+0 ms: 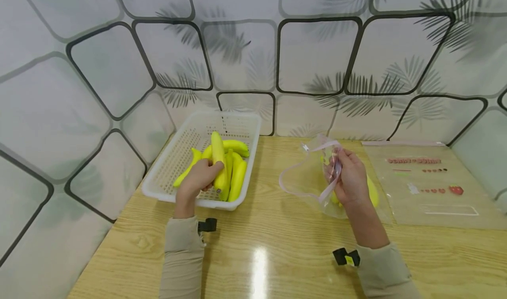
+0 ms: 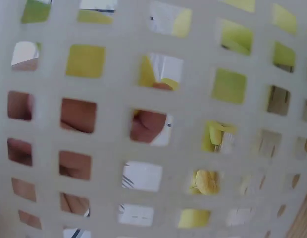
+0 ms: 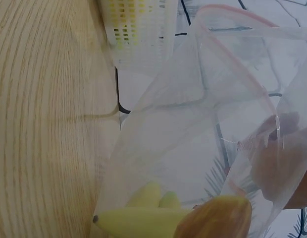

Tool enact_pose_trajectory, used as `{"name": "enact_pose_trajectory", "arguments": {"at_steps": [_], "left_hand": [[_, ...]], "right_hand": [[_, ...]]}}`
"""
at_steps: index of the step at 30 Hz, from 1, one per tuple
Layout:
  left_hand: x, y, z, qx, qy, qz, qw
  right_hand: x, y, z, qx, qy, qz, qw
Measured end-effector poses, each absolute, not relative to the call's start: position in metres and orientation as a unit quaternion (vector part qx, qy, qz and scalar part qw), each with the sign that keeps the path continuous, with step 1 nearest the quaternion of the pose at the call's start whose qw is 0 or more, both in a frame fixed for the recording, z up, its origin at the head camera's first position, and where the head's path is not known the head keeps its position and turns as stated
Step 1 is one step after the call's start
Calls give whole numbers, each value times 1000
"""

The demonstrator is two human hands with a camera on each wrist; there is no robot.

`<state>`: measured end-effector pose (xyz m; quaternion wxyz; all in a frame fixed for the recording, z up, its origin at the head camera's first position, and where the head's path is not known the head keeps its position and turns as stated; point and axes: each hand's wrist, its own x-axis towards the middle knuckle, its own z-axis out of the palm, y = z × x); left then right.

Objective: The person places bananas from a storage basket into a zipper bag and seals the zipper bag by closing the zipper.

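Observation:
My left hand [image 1: 200, 175] reaches into a white perforated plastic basket [image 1: 158, 180] and grips a yellow banana [image 1: 217, 149] by its lower part. Several other bananas [image 1: 238, 178] lie in the basket beneath it. The left wrist view looks through the basket wall [image 2: 193, 99], so fingers and fruit show only in the slots. With its fingers and thumb, my right hand [image 1: 352, 175] pinches the pink-edged mouth of a clear zip bag [image 1: 282, 180], which gapes toward the left. Inside the bag lie a banana [image 3: 143, 220] and a yellow-brown fruit [image 3: 215, 218], kind unclear.
A second clear zip bag [image 1: 435, 217] with red strawberry print lies flat on the wooden table [image 1: 237, 255] at the right. Patterned wall covering [image 1: 245, 57] rises behind the table and along its left side.

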<state>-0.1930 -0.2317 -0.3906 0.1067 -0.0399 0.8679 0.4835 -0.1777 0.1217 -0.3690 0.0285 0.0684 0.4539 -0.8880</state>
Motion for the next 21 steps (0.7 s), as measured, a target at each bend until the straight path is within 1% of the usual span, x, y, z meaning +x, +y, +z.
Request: {"name": "enact_pose_trajectory", "arguments": {"at_steps": [5, 10, 14, 18, 21], "left_hand": [[-194, -233, -389, -6, 850, 520, 76], [-192, -232, -384, 29, 816, 575, 58], [-188, -227, -379, 75, 785, 613, 49], [-186, -217, -374, 127, 760, 635, 53], [-184, -207, -371, 164, 749, 638, 70]], "right_hand": [[-178, 122, -369, 69, 454, -888, 27], [-178, 122, -369, 72, 454, -888, 27], [-178, 121, -368, 73, 455, -887, 27], [-178, 121, -368, 70, 451, -889, 26], [-178, 122, -369, 68, 451, -890, 23]]}}
